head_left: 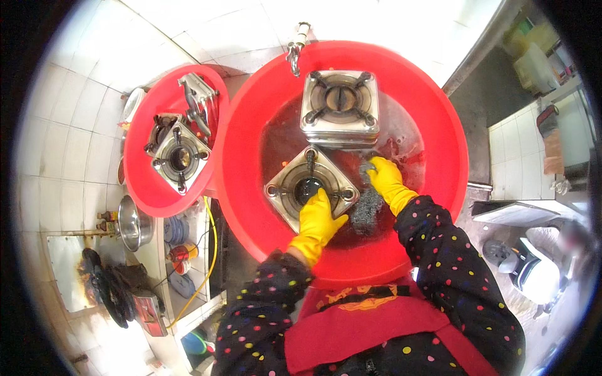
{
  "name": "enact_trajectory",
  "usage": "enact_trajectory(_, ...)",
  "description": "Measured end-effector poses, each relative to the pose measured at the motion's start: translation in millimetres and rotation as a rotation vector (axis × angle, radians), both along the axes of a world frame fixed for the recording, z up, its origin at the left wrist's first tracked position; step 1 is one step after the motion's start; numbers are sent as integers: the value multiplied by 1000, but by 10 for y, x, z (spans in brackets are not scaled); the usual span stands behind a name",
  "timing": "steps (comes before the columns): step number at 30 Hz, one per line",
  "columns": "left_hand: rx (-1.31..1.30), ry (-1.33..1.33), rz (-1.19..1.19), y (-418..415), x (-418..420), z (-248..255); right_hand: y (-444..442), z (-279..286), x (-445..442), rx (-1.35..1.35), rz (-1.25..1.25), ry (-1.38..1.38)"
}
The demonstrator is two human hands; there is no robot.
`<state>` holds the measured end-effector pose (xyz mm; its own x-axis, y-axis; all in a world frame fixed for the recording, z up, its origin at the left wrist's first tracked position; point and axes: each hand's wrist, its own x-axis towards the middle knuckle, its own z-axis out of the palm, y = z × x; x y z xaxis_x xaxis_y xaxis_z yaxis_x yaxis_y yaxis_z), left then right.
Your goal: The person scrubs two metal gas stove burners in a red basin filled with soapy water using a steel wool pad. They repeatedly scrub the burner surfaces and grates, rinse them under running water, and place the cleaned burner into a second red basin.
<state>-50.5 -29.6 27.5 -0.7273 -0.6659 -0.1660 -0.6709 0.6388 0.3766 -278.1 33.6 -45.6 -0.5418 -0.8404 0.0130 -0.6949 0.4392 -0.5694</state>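
Both hands wear yellow rubber gloves over a large red plastic basin (244,225) that holds dark water. My left hand (317,223) grips a square metal stove-top burner plate (282,177), its thumb apart and its fingers at the round centre opening. Grey scouring mesh (367,169) is pinched in my right hand (388,181), just right of that plate. A larger clump of grey scouring mesh (368,209) lies below it in the basin. Behind them rests a stack of similar square burner plates (339,103) with black pan supports.
A metal tap (295,49) juts from the tiled wall over the basin's far rim. To the left, a smaller red basin (155,199) holds several more burner plates (181,160). A steel bowl (135,223) and a yellow hose (214,249) are nearby. A scooter (536,272) stands at right.
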Motion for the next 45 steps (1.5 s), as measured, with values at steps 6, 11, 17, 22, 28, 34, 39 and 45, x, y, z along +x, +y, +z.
enact_trajectory(6, -152, -298, 23, 104, -183, -360, -47, 290, 263, -77, 376, -10)
enact_trajectory(11, -179, -306, -194, -106, 47, -299, 96, 161, 305, -172, 492, -292)
enact_trajectory(17, -247, -111, -400, -363, 212, -420, 118, -175, 352, 54, 129, -328)
enact_trajectory(22, -232, -98, -312, -328, 237, -374, -67, 376, 349, -2, 322, -224)
enact_trajectory(28, -71, -72, -229, -322, 165, -350, -27, 433, 610, 62, 631, 80)
enact_trajectory(34, -116, -37, -221, -316, 203, -525, -106, 494, 606, 141, 714, 163)
enact_trajectory(39, -113, -99, -214, -314, 164, -596, -462, 322, 760, -5, 723, 279)
enact_trajectory(45, -68, -130, -208, -355, 177, -517, -198, 484, 544, 114, 876, 270)
